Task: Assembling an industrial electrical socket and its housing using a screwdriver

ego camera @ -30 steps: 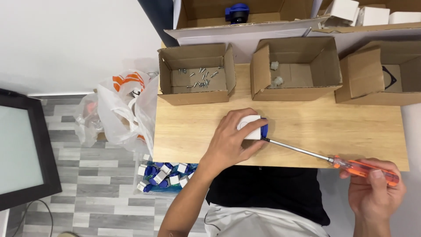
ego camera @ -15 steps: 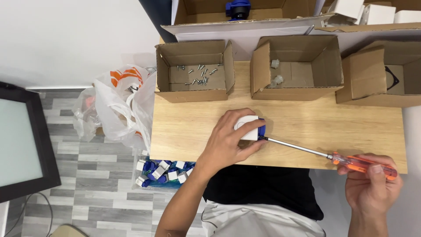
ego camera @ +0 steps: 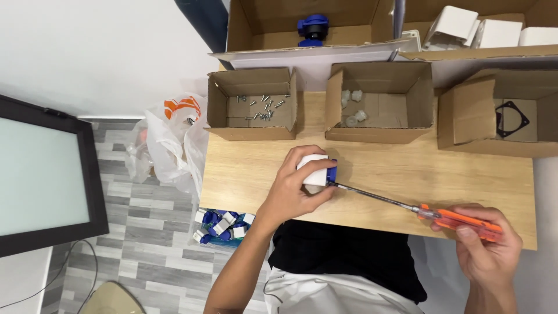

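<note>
Head view, looking straight down on a wooden table [ego camera: 407, 168].

Left hand [ego camera: 293, 189] curled around a small white and blue part [ego camera: 317, 170], pressing it onto the table near the middle; fingers covering most of the part, so only its white top and a blue edge at the right visible, exact shape hard to make out.

Right hand [ego camera: 485, 253] closed around the orange handle of a screwdriver [ego camera: 407, 203], at the table's near right edge; handle partly hidden by the fingers. Thin metal shaft running up and left, tip touching the blue edge of the part; the contact point itself too small to tell.

Behind, along the far side of the table, three open cardboard boxes: left box [ego camera: 251, 104] with scattered small screws [ego camera: 261, 107], middle box [ego camera: 378, 104] with a few translucent whitish pieces [ego camera: 351, 107], right box [ego camera: 500, 113] with a black gasket [ego camera: 511, 119], partly screened by a flap.

Farther back, larger boxes cut off by the top edge: one holding a blue part [ego camera: 313, 28], another with white housings [ego camera: 482, 29].

On the floor at left, a white plastic bag [ego camera: 171, 142], contents unclear, and a pile of blue and white parts [ego camera: 224, 227], partly hidden under the forearm. Dark monitor [ego camera: 40, 174] cut off at the left edge.
</note>
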